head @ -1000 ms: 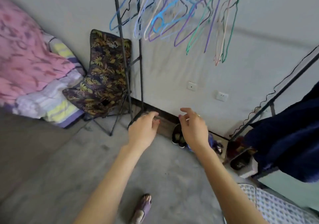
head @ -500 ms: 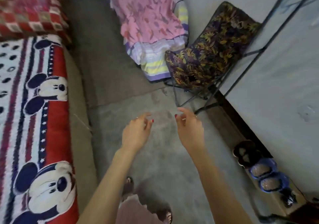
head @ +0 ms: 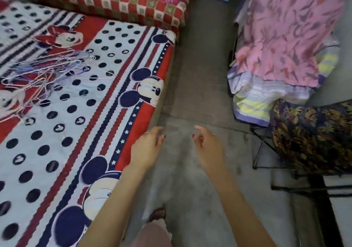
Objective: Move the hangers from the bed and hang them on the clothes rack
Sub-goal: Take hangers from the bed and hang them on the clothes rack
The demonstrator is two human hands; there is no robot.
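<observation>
Head view shows hangers (head: 43, 79) left on the bed (head: 106, 98); left hand (head: 147, 149) and right hand (head: 208, 151) hover with fingers relaxed, holding nothing.

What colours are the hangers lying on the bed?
Pink, lilac and pale blue hangers, tangled together; the head view shows them.

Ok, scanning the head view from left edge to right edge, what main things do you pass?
Tangle of thin pastel wire hangers on the red, white and navy cartoon-mouse bed cover → left hand → right hand → pink patterned blanket over striped bedding → dark leaf-print folding chair.
</observation>
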